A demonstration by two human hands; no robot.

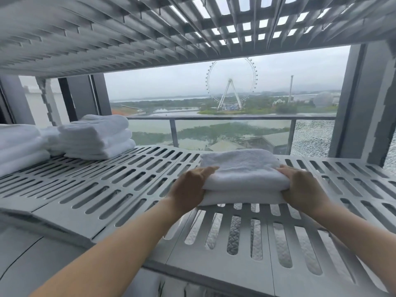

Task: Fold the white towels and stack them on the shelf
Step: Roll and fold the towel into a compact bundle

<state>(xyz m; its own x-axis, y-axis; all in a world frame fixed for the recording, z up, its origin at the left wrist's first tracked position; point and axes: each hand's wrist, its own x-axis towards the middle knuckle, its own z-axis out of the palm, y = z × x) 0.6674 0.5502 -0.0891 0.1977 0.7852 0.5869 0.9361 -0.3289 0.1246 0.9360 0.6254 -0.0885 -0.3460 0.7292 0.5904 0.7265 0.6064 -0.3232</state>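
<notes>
Slotted shelf (120,185) before window. Folded towel (242,168) lies crosswise between hands: left hand (188,189), right hand (304,187) each clamped on one end. Stack (96,136) far left.

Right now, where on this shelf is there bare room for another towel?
The shelf is bare between the towel stacks at left and the folded towel held by the left hand and right hand, and right of it. Left end: crowded.

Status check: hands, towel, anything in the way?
Left hand, right hand each gripping an end of the folded towel. Towel down on slotted shelf, apart from towel stacks at left. Nothing blocking.
</notes>
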